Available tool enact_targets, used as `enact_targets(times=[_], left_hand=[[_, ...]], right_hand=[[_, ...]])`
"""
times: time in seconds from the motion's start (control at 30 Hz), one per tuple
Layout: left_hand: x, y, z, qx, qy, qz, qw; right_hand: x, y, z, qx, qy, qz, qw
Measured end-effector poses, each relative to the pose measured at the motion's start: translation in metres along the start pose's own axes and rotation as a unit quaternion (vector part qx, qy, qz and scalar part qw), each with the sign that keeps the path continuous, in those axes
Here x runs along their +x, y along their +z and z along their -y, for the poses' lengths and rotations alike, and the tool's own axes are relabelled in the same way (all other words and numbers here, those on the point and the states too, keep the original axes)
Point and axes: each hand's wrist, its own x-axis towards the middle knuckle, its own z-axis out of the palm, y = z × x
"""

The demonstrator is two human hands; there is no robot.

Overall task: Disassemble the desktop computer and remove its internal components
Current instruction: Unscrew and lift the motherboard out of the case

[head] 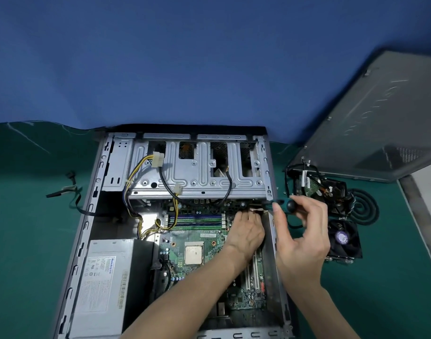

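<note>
An open desktop case [92, 216] lies on its side on a green mat. Inside are a green motherboard [204, 243] with a bare CPU [193, 252], RAM sticks [197, 220], a grey power supply [104, 282] at lower left and a metal drive cage [197, 172] at the back. My left hand [247, 231] reaches into the case at the motherboard's upper right corner, fingers on a small connector there. My right hand [305, 231] holds a black-and-teal screwdriver [283, 205] above the case's right wall, its tip pointing left.
The removed side panel [381, 123] leans at the right. A hard drive with cables [317, 187], a coiled black cable [363, 206] and a cooler fan [344, 241] lie right of the case. Loose black cables [70, 192] lie at the left. A blue wall stands behind.
</note>
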Motion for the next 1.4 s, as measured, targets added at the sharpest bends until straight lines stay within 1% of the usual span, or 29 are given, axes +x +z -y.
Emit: enact_targets(times=[0.1,0.2,0.27,0.33,0.4,0.47,0.53,0.63,0.77,0.87,0.97,1.07,1.17,1.33,1.4], left_hand=[[-0.006,0.001,0.002,-0.067,-0.028,-0.015,0.997],[-0.018,0.001,0.013,-0.196,-0.062,-0.018,0.978],[-0.031,0.005,0.023,-0.284,-0.095,-0.022,0.954],[-0.042,0.011,0.032,-0.341,-0.117,-0.037,0.932],[-0.051,0.013,0.038,-0.402,-0.129,-0.074,0.903],[-0.057,0.006,0.040,-0.459,-0.148,-0.114,0.869],[-0.058,-0.001,0.040,-0.491,-0.152,-0.130,0.848],[-0.062,-0.010,0.032,-0.534,-0.134,-0.124,0.826],[-0.071,-0.013,0.025,-0.516,-0.132,-0.129,0.837],[-0.077,-0.015,0.024,-0.505,-0.094,-0.136,0.847],[-0.082,-0.014,0.022,-0.466,-0.053,-0.135,0.873],[-0.083,-0.012,0.020,-0.440,-0.040,-0.123,0.889],[-0.082,-0.010,0.019,-0.425,-0.042,-0.123,0.896],[-0.081,-0.008,0.018,-0.424,-0.038,-0.134,0.895],[-0.080,-0.007,0.018,-0.424,-0.038,-0.132,0.895]], right_hand=[[0.001,0.000,0.002,0.006,0.031,0.004,0.999],[0.002,-0.002,0.004,0.006,0.032,0.017,0.999],[-0.001,-0.005,0.006,0.001,0.018,0.031,0.999],[-0.008,-0.009,0.009,-0.017,-0.013,0.046,0.999],[-0.018,-0.012,0.010,-0.040,-0.050,0.066,0.996],[-0.029,-0.014,0.007,-0.067,-0.065,0.086,0.992],[-0.039,-0.015,0.003,-0.102,-0.062,0.100,0.988],[-0.048,-0.014,0.001,-0.132,-0.075,0.106,0.983],[-0.051,-0.012,-0.001,-0.165,-0.113,0.133,0.971],[-0.055,-0.011,-0.003,-0.202,-0.110,0.162,0.960],[-0.057,-0.009,-0.001,-0.219,-0.117,0.178,0.952],[-0.056,-0.009,0.000,-0.234,-0.123,0.182,0.947],[-0.056,-0.009,0.000,-0.250,-0.134,0.191,0.940],[-0.056,-0.008,0.000,-0.261,-0.156,0.197,0.932],[-0.057,-0.009,-0.001,-0.263,-0.153,0.204,0.930]])
